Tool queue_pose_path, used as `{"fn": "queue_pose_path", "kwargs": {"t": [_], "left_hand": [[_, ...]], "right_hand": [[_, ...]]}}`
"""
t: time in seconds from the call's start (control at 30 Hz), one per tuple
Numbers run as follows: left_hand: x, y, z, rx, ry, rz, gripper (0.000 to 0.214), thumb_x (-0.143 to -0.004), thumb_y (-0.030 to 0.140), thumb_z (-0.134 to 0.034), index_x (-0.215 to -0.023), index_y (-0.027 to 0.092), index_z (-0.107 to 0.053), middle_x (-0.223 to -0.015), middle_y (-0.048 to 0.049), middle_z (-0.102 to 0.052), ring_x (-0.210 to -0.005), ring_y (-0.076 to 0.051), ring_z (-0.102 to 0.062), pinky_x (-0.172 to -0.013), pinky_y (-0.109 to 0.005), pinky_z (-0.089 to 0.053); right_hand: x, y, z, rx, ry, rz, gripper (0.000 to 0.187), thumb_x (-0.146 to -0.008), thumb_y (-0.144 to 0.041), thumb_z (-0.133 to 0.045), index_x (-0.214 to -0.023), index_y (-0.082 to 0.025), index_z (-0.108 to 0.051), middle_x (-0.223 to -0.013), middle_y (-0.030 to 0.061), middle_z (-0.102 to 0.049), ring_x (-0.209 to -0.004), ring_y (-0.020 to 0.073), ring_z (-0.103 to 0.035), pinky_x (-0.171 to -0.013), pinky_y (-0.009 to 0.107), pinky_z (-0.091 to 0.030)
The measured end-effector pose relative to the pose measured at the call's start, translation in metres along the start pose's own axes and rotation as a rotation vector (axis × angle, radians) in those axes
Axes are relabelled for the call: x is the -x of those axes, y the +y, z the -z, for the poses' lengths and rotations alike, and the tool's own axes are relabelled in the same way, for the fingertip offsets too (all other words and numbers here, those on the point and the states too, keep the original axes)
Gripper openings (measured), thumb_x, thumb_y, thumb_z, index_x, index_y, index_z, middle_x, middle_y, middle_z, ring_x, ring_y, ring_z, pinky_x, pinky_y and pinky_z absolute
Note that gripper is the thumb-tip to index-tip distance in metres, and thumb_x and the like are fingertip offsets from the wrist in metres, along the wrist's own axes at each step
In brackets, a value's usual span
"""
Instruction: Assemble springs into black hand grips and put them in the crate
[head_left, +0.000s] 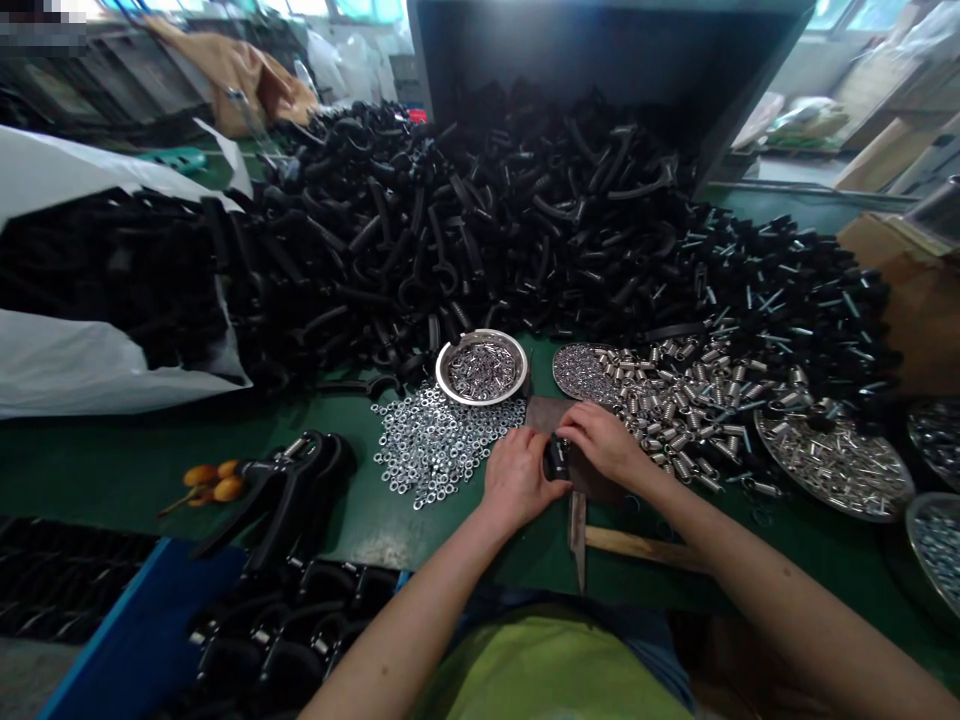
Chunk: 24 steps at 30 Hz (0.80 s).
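Across the green counter (112,470), has silver nuts (420,445) to the left and springs (660,425) to the right, presumably for short reaches. Holds a small black part (557,460) near centre over a dark metal plate (596,482) in a closed left hand (519,477), seemingly for steadiness, with narrowed fingertips of the right hand (600,437) against it; cannot tell if pinching anything.

The held black piece (556,460) looks like glossy plastic, the near hammer handle (641,547) smooth wood, the far bowl (444,377) polished metal.
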<state>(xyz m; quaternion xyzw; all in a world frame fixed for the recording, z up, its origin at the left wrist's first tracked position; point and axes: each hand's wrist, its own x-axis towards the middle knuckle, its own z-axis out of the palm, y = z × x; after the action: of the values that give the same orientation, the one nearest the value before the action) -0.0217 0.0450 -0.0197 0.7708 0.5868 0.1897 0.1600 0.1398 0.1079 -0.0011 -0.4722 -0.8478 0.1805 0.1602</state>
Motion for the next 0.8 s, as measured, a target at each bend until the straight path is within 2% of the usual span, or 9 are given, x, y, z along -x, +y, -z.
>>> {"fn": "queue_pose_path", "kwargs": {"t": [0.13,0.3,0.4,0.53,0.63,0.7,0.8], "left_hand": [[0.0,0.0,0.0,0.006,-0.006,-0.006,0.053,-0.06,0.044,-0.077,-0.103,0.021,-0.055,-0.101,-0.0049,-0.055,-0.097,-0.024,-0.05,-0.085,-0.038,-0.042],[-0.001,0.0,0.0,-0.001,-0.006,-0.004,0.048,-0.062,0.043,-0.075,-0.1,0.021,-0.056,-0.099,-0.0056,-0.055,-0.095,-0.025,-0.05,-0.084,-0.039,-0.042],[-0.001,0.001,0.0,0.002,-0.004,0.001,0.047,-0.063,0.041,-0.074,-0.101,0.021,-0.055,-0.099,-0.0053,-0.056,-0.096,-0.025,-0.05,-0.085,-0.039,-0.041],[0.0,0.002,0.002,0.02,0.001,-0.023,0.062,-0.062,0.039,-0.076,-0.115,0.025,-0.05,-0.103,-0.0038,-0.056,-0.098,-0.024,-0.049,-0.086,-0.038,-0.041],[0.001,0.003,0.004,0.016,-0.016,-0.065,0.065,-0.064,0.042,-0.075,-0.122,0.03,-0.047,-0.103,-0.0031,-0.056,-0.097,-0.024,-0.05,-0.084,-0.037,-0.041],[0.001,0.003,0.006,0.01,-0.026,-0.087,0.063,-0.066,0.042,-0.074,-0.122,0.029,-0.049,-0.102,-0.0035,-0.057,-0.097,-0.023,-0.05,-0.083,-0.037,-0.042],[0.0,0.003,0.006,0.009,-0.038,-0.096,0.063,-0.066,0.041,-0.074,-0.122,0.028,-0.05,-0.103,-0.0043,-0.057,-0.097,-0.024,-0.05,-0.083,-0.037,-0.042]], "right_hand": [[0.007,0.0,-0.007,0.093,-0.029,0.034,0.018,-0.089,-0.024,-0.049,-0.077,-0.017,-0.059,-0.077,0.0051,-0.06,-0.081,0.0189,-0.051,-0.074,0.03,-0.039],[0.013,-0.013,-0.015,0.206,-0.04,0.105,0.023,-0.091,-0.021,-0.042,-0.08,-0.016,-0.061,-0.083,0.01,-0.061,-0.086,0.0226,-0.05,-0.074,0.033,-0.037],[0.018,-0.012,-0.015,0.242,-0.046,0.115,0.029,-0.093,-0.026,-0.039,-0.08,-0.017,-0.063,-0.081,0.0084,-0.062,-0.085,0.021,-0.051,-0.074,0.032,-0.038],[0.004,0.013,-0.002,0.268,-0.025,0.047,0.024,-0.093,-0.032,-0.043,-0.09,-0.022,-0.065,-0.088,0.0028,-0.065,-0.089,0.0171,-0.054,-0.078,0.027,-0.04],[-0.02,0.041,0.009,0.333,0.054,-0.116,0.022,-0.091,-0.023,-0.045,-0.102,-0.017,-0.063,-0.099,0.0098,-0.063,-0.097,0.0216,-0.053,-0.079,0.031,-0.04],[-0.033,0.055,0.011,0.37,0.071,-0.198,0.02,-0.087,-0.019,-0.05,-0.1,-0.014,-0.064,-0.099,0.0142,-0.062,-0.097,0.0249,-0.054,-0.076,0.032,-0.04],[-0.043,0.066,0.01,0.389,0.051,-0.249,0.015,-0.085,-0.019,-0.053,-0.09,-0.016,-0.067,-0.094,0.0132,-0.063,-0.092,0.0242,-0.057,-0.072,0.031,-0.04]]}}
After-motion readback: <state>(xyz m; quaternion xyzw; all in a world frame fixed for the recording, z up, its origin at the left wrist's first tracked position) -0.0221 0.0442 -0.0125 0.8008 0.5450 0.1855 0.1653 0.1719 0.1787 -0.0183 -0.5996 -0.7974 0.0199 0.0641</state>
